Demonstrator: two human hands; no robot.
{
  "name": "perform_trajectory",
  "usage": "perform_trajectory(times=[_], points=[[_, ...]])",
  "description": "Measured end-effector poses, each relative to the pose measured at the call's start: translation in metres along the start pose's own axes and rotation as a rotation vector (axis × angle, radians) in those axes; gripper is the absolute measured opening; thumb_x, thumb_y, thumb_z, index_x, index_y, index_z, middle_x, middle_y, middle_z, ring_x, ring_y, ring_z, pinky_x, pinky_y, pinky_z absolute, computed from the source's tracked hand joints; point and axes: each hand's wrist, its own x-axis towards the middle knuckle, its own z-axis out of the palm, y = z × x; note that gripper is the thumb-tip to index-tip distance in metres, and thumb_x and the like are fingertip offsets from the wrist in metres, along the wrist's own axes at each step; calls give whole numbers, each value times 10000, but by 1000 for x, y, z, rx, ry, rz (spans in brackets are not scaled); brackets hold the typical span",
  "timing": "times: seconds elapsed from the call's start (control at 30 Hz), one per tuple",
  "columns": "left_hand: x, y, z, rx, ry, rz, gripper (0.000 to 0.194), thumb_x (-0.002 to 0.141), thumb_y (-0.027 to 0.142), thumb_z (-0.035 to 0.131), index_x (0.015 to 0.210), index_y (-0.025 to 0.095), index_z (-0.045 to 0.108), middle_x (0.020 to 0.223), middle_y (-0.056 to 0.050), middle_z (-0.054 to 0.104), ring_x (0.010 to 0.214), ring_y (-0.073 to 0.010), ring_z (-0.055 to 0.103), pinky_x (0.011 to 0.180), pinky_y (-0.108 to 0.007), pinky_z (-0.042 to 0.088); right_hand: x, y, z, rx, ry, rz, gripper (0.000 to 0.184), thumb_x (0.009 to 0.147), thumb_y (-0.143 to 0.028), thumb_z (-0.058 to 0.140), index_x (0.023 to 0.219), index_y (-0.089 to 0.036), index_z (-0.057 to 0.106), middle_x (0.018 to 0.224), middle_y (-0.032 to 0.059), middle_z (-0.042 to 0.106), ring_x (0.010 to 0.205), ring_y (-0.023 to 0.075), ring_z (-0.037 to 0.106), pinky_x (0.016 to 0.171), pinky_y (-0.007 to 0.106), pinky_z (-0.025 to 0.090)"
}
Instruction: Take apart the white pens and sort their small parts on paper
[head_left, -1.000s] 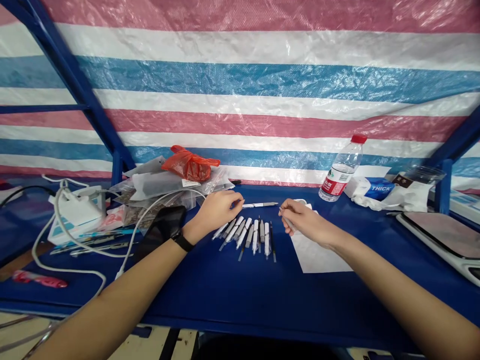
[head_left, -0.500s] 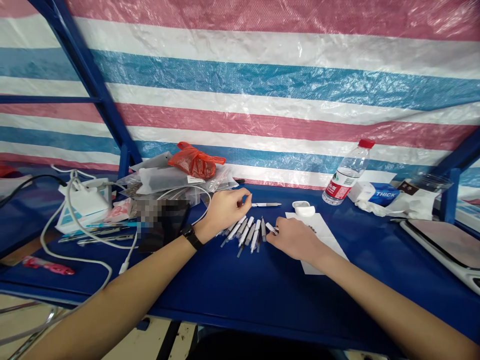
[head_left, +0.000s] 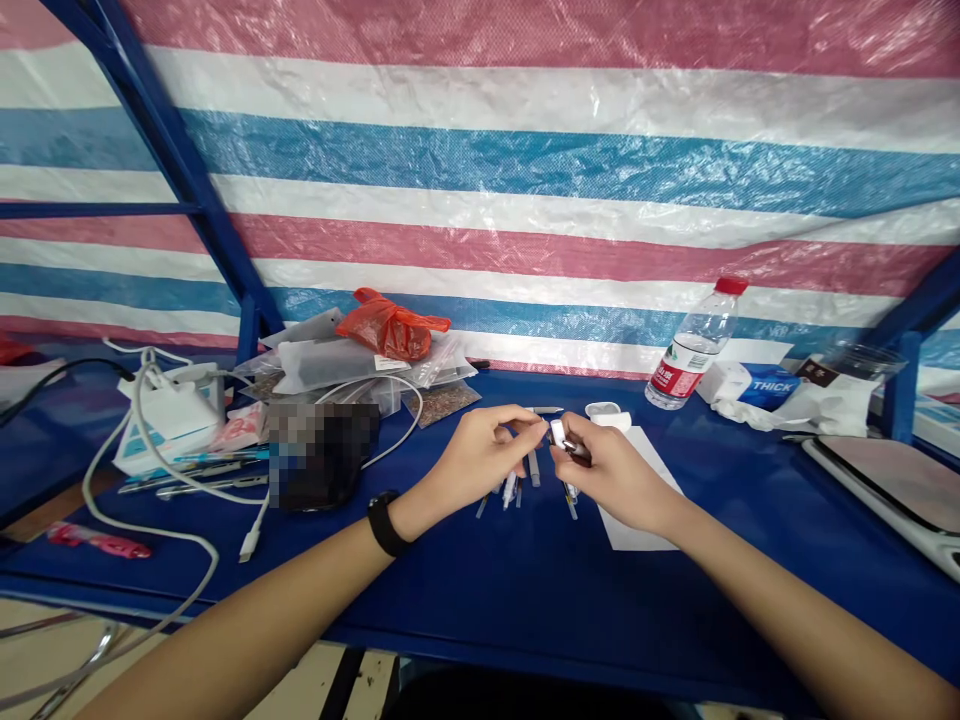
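My left hand (head_left: 480, 462) and my right hand (head_left: 607, 475) meet just above the blue table (head_left: 487, 590), fingertips almost touching. The right hand pinches a small white and dark pen part (head_left: 564, 436) and the left hand's fingers close on its near end. Below them lies a row of white and grey pens (head_left: 525, 478), partly hidden by both hands. A single pen (head_left: 545, 410) lies farther back. A white sheet of paper (head_left: 637, 500) lies under the right wrist. A black band is on my left wrist.
A water bottle with a red cap (head_left: 694, 345) stands at the back right beside tissue packs (head_left: 757, 390). At the left are an orange bag (head_left: 390, 325) on clear pouches, a white charger with cables (head_left: 169, 415) and a dark blurred object (head_left: 322, 455). A scale (head_left: 892, 480) sits at the far right.
Both hands lifted off the row of pens and came together in the middle. The right hand picked up a small pen part and the left hand moved right to grip it.
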Motion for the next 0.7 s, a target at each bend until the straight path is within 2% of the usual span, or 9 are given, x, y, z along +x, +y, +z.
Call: perform_trajectory(times=[0.1, 0.23, 0.33, 0.47, 0.57, 0.7], points=[[-4, -3, 6, -195, 30, -6, 251, 833, 418, 715, 879, 173, 737, 631, -14, 696, 531, -153, 662, 522, -250, 528, -2, 0, 6, 77, 39, -49, 160, 837, -344, 490, 770, -250, 379, 617, -54, 485, 529, 122, 403, 518, 251, 301], [-4, 0, 6, -240, 161, 48, 246, 772, 406, 795, 793, 172, 722, 664, -22, 719, 561, -157, 691, 546, -255, 565, -3, 0, 10, 20, 60, -101, 232, 932, -396, 453, 768, -253, 372, 605, -44, 484, 530, 135, 431, 529, 264, 303], [-1, 8, -5, -315, 266, 104, 262, 797, 411, 789, 801, 176, 672, 620, 0, 701, 537, -146, 692, 552, -249, 582, -5, 0, 7, -62, 64, -141, 314, 995, -437, 406, 748, -257, 333, 567, -47, 446, 511, 143, 424, 534, 276, 282], [5, 17, -23, -464, 413, 199, 309, 793, 411, 808, 841, 190, 597, 742, 9, 733, 567, -140, 721, 550, -238, 597, -6, 0, 5, -150, 29, -211, 366, 1018, -486, 394, 744, -258, 309, 559, -45, 429, 489, 144, 401, 532, 279, 260], [5, 16, -25, -460, 411, 202, 348, 796, 442, 813, 865, 194, 578, 754, 14, 728, 575, -144, 729, 563, -244, 612, -7, -1, 7, -191, 8, -235, 410, 1027, -542, 373, 741, -257, 303, 541, -53, 393, 466, 138, 369, 527, 275, 249], [-2, 10, -11, -390, 325, 183, 373, 823, 499, 782, 880, 194, 575, 782, -4, 732, 565, -133, 712, 578, -258, 621, -6, 1, 8, -210, 11, -256, 420, 1036, -553, 360, 746, -250, 350, 545, -48, 422, 457, 132, 374, 532, 272, 264]])
